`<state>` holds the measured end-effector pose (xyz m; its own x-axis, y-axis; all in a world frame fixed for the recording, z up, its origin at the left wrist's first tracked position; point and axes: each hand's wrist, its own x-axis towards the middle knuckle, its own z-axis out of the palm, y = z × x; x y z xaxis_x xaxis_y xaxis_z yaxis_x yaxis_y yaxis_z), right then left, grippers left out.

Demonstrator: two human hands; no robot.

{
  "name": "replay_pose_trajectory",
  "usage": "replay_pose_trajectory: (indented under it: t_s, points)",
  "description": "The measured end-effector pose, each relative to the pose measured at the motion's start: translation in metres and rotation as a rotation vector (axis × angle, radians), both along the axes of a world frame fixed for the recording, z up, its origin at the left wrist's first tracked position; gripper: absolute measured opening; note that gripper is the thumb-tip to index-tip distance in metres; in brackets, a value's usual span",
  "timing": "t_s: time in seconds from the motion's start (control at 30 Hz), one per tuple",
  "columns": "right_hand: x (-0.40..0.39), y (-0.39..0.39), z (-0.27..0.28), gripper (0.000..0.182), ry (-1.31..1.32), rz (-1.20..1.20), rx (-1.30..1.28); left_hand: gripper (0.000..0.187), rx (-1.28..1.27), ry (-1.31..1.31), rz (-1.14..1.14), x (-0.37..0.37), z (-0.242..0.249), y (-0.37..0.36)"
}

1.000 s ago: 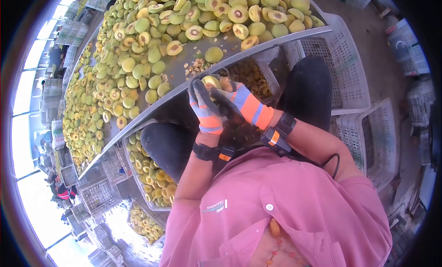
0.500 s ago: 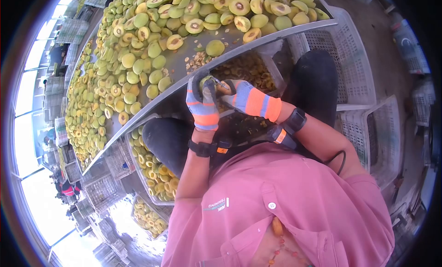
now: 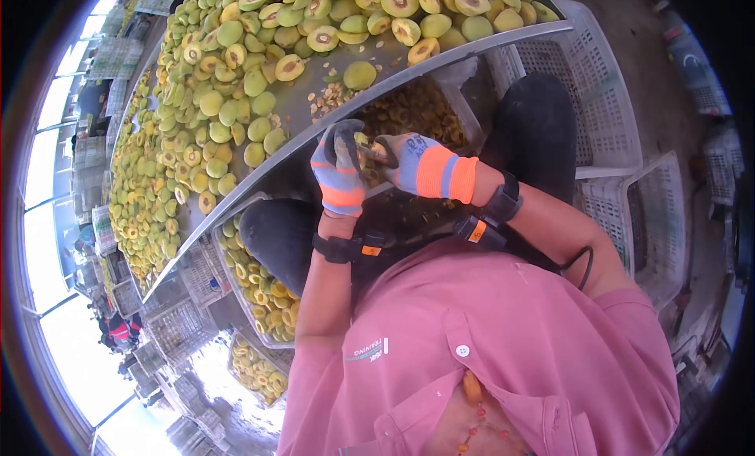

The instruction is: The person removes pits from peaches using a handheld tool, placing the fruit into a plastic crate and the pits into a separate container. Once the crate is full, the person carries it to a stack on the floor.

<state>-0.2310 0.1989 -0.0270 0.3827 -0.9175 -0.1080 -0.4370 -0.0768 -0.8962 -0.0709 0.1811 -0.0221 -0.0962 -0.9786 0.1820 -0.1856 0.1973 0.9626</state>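
My left hand (image 3: 338,169), in a grey, blue and orange glove, is closed around a piece of green fruit (image 3: 361,139), mostly hidden by the fingers. Close against it, my right hand (image 3: 413,163), gloved alike, grips a small tool with a brownish handle (image 3: 381,151); its working end is hard to make out. Both hands are just over the near edge of a metal table (image 3: 314,74) heaped with halved green-yellow stone fruit (image 3: 244,86). A few loose pits (image 3: 326,100) lie on the metal by that edge.
Below the hands stands a container of brownish pits and scraps (image 3: 425,118). A crate of hollowed fruit halves (image 3: 271,299) is beside my left leg. White plastic crates (image 3: 609,102) stand at my right. The table's raised metal rim (image 3: 259,169) runs between the heap and my knees.
The view has shifted slightly, moving the table and fruit left and up. Both hands stay together; the metal end of the tool shows less clearly now between them.
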Motion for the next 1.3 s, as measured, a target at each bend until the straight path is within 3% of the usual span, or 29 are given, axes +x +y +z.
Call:
replay_pose_trajectory:
  t_s: [0.13,0.2,0.3,0.4,0.43,0.5,0.67,0.73,0.87,0.9,1.0,1.1,1.17,1.2,1.27,1.3]
  points:
    - [-0.010,-0.001,0.004,0.025,-0.050,0.114,0.195,0.034,0.401,0.171,-0.066,0.008,-0.005,-0.015]
    - [-0.008,-0.005,-0.005,0.025,-0.137,0.136,0.385,0.036,0.440,0.137,-0.088,0.014,-0.016,-0.025]
    - [-0.014,-0.007,-0.002,0.024,-0.266,0.106,0.411,0.035,0.585,0.231,0.012,0.003,0.003,-0.022]
    - [-0.014,-0.007,-0.011,0.021,-0.482,0.150,0.477,0.033,0.209,0.180,0.071,-0.007,-0.008,-0.006]
    - [-0.013,-0.006,0.001,0.020,-0.528,0.142,0.529,0.028,0.223,0.171,0.092,-0.007,0.000,0.002]
    - [-0.016,0.002,0.028,0.019,-0.526,0.069,0.729,0.025,0.160,0.024,0.086,-0.007,-0.002,0.004]
    - [-0.017,-0.007,-0.021,0.015,-0.601,0.263,0.566,0.015,-0.314,-0.488,0.002,-0.005,0.012,0.000]
    - [-0.017,-0.007,-0.009,0.013,-0.602,0.281,0.609,0.019,-0.459,-0.628,-0.104,-0.005,0.029,0.000]
    - [-0.024,-0.004,0.022,0.010,-0.476,0.198,0.726,0.025,-0.625,-0.704,-0.237,0.004,0.027,-0.006]
    - [-0.023,-0.004,0.024,0.010,-0.427,0.174,0.730,0.023,-0.567,-0.664,-0.233,0.005,0.025,-0.007]
    - [-0.019,-0.011,-0.016,0.010,-0.371,0.323,0.202,0.016,-0.348,-0.480,-0.234,0.003,0.011,-0.011]
    - [-0.019,-0.009,-0.006,0.020,-0.357,0.293,0.431,0.017,0.152,-0.047,-0.261,0.003,-0.011,-0.015]
    - [-0.021,-0.012,-0.001,0.019,-0.356,0.326,0.603,0.018,0.245,-0.167,-0.263,0.005,-0.004,-0.014]
    - [-0.022,-0.011,0.000,0.019,-0.355,0.304,0.699,0.020,0.363,-0.040,-0.265,0.006,-0.005,-0.011]
    - [-0.020,-0.002,0.011,0.024,-0.297,0.239,0.660,0.022,0.226,-0.067,-0.225,0.006,-0.011,-0.001]
    - [-0.022,-0.003,0.005,0.023,-0.297,0.334,0.544,0.021,0.286,-0.196,-0.190,0.007,0.017,0.010]
